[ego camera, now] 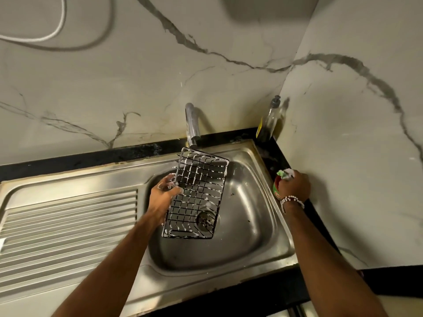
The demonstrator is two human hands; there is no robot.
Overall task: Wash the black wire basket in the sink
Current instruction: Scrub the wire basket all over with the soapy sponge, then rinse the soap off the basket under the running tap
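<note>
The left hand (164, 193) grips the left rim of the rectangular, suds-streaked black wire basket (196, 195), held tilted over the stainless steel sink (251, 225) bowl below the curved metal tap (192, 124), while the right hand (294, 186) curls round a foamy green scrub pad (285, 173) at the sink's right edge.

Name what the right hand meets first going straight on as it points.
Likely the pump bottle in the corner; the right hand, gripping a sponge, points along the black ledge toward it, though depth is unclear.
</note>
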